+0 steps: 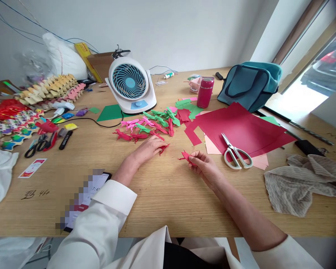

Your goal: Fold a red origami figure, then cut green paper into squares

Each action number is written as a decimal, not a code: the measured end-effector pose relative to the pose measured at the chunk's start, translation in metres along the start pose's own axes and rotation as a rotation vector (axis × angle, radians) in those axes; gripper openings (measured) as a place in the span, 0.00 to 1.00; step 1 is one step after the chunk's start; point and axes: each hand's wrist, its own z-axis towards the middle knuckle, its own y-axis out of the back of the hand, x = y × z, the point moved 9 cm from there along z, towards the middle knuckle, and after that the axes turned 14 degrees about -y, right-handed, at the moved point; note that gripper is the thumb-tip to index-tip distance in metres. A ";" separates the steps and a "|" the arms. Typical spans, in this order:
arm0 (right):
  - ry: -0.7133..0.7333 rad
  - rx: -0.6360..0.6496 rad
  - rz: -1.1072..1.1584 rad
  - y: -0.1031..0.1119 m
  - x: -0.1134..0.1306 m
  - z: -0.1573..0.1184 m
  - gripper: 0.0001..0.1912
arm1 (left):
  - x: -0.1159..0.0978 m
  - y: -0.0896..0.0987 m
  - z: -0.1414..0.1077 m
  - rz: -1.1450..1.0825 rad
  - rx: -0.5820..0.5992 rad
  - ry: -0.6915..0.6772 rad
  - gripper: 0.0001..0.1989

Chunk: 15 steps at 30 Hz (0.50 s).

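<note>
My right hand (203, 166) is closed in a pinch on a small red paper cutout (187, 157), held over the middle of the table. To its left, my left hand (149, 149) rests low at the front of a paper pile, fingers together at another red cutout (164, 149); part of that cutout is hidden under the fingers. Behind both hands lie several pink cutouts (131, 123), green cutouts (160, 118) and red ones (123, 135). White-handled scissors (236, 157) lie on large red paper sheets (240, 127) at the right.
A white fan (130, 84) stands behind the cutouts. Further right are a red bottle (205, 92), a teal bag (248, 86) and a crumpled cloth (305, 183). A phone (86, 198) lies beside my left forearm. At the far left, another person's sleeve (0, 172) shows near black-handled scissors (39, 146).
</note>
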 end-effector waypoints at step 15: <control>0.296 -0.088 -0.343 0.000 0.024 -0.010 0.17 | -0.057 0.033 0.016 -0.104 -0.244 -0.035 0.10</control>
